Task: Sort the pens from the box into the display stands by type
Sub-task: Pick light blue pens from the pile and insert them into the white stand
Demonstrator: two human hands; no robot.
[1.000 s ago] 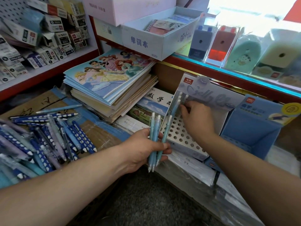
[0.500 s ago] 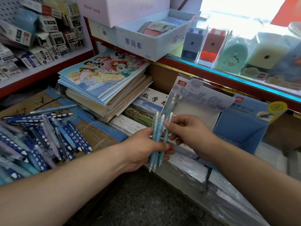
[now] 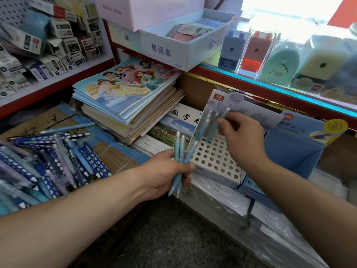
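One pen [image 3: 224, 113], pinched in right hand [image 3: 241, 136], moved over stand [image 3: 214, 158]; left hand [image 3: 164, 171] grips bundle [image 3: 179, 147].

Left hand [image 3: 164, 175] grips pale-blue pens [image 3: 178, 151]; right hand [image 3: 241, 136] pinches one pen [image 3: 213, 131] at the perforated stand [image 3: 216, 157]

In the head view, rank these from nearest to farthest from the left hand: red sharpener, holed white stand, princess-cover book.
1. The holed white stand, just right of the left hand.
2. The princess-cover book, farther back, on top of the stack.
3. The red sharpener, on the far shelf, upper right.
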